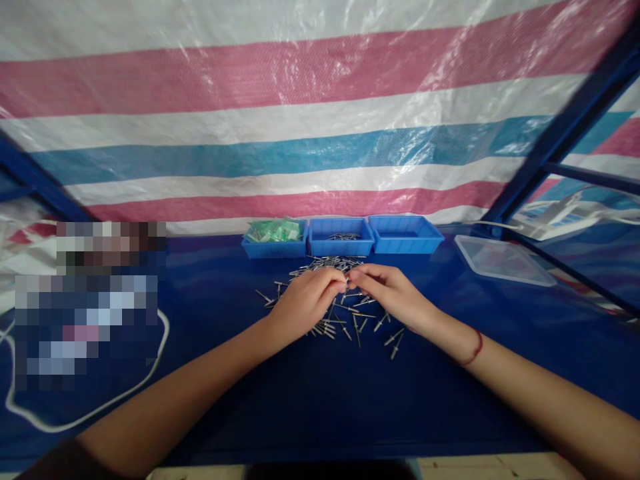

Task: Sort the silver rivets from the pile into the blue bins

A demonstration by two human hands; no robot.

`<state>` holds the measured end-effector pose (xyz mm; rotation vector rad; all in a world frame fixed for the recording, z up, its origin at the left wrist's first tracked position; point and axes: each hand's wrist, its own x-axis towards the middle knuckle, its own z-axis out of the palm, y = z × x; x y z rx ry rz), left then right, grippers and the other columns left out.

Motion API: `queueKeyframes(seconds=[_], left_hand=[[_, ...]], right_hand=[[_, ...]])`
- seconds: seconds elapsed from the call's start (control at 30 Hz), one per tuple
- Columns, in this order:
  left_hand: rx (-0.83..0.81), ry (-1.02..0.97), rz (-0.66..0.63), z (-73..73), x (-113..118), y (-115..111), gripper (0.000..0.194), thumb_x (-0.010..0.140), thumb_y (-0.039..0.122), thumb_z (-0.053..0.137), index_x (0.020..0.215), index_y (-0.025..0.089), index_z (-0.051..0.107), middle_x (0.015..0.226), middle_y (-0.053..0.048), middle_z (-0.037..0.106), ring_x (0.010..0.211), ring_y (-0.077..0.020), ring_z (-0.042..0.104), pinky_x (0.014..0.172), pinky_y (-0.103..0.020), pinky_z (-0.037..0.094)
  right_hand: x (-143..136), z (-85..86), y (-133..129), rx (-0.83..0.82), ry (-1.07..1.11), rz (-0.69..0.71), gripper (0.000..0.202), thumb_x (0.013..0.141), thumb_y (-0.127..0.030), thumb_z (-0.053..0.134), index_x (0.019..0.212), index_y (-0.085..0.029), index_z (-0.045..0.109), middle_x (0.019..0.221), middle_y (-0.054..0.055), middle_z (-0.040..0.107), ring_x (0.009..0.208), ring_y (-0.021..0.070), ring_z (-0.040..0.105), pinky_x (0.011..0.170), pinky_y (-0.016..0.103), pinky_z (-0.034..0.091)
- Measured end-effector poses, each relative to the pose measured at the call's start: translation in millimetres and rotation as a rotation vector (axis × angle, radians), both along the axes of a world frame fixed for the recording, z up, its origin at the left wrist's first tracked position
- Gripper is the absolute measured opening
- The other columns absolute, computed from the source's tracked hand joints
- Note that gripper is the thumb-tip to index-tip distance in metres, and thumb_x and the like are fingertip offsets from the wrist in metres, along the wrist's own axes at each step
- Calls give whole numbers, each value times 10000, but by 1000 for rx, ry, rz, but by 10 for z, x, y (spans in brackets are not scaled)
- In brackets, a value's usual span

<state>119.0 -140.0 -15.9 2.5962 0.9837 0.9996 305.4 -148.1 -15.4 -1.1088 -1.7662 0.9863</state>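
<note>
A loose pile of silvery blind rivets (327, 327) with long thin stems is spread over the blue tabletop. Above it, my left hand (310, 297) is closed in a pinch, thumb against forefinger. My right hand (387, 290), with a red string round the wrist, is pinched too, its fingertips meeting those of the left. A small shiny bit, apparently part of a rivet, shows between the fingertips; most of it is hidden by the fingers.
Behind the pile stand three blue bins: the left bin (275, 250) has green-tinted plastic packets, the middle bin (340, 247) some rivets, the right bin (405, 245) nothing visible. A translucent lid (503, 260) lies right. A white cable (163, 347) curves at left, beside a blurred-out patch.
</note>
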Motion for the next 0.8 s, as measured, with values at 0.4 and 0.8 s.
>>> queueKeyframes(seconds=[0.4,0.8], left_hand=[[-293,-264,-3,-69,2,-149,96,862,237,547,882,185,625,728,16,668,633,-110,603,586,-218,455],[-257,-272,21,-47,-7,-187,98,848,255,559,848,176,618,713,9,654,609,-108,579,555,-217,436]], right_hand=[[-120,42,-139,40,212,55,157,781,-333,635,886,-221,666,843,24,684,780,149,633,725,323,514],[-169,24,-220,295,38,-30,85,819,-295,602,828,-217,634,785,26,620,709,151,571,596,307,460]])
